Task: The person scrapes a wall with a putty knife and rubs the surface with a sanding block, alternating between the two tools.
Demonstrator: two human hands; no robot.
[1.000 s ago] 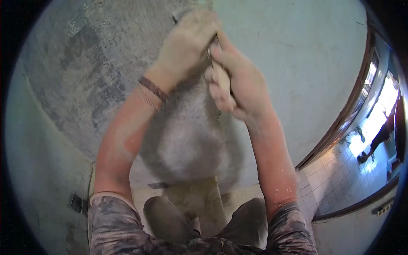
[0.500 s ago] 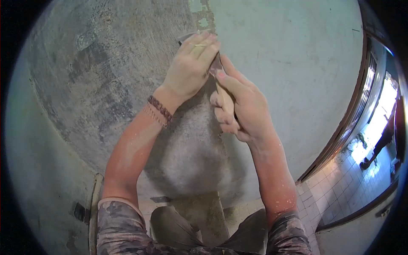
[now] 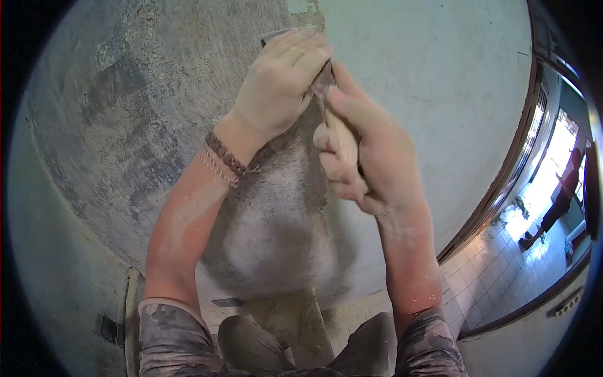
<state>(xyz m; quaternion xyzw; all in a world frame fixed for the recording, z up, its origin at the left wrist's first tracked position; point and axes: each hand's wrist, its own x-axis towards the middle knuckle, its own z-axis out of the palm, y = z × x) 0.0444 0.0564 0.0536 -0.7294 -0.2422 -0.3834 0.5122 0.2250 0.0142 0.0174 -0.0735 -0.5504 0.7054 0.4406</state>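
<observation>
My right hand [image 3: 370,141] is wrapped round the pale handle of a scraper [image 3: 323,78], its thumb laid along the neck. Over the scraper's flat blade lies my left hand [image 3: 286,78], its fingers together and pressing it toward the wall. A dark corner of the blade pokes out past the left fingertips; the rest of the edge is hidden beneath them. Both hands are dusty. The blade is near the ragged line between bare grey wall [image 3: 169,107] on the left and pale green paint [image 3: 427,94] on the right.
Below my arms stands a board-like surface [image 3: 292,323] between my knees. To the right, a dark door frame [image 3: 502,182] opens on a tiled floor [image 3: 496,270], where another person [image 3: 562,195] stands by bright windows. A wall socket plate [image 3: 112,330] is at lower left.
Both hands and the scraper have moved a little upward along the wall. The view has shifted slightly, and more of the person beyond the doorway shows.
</observation>
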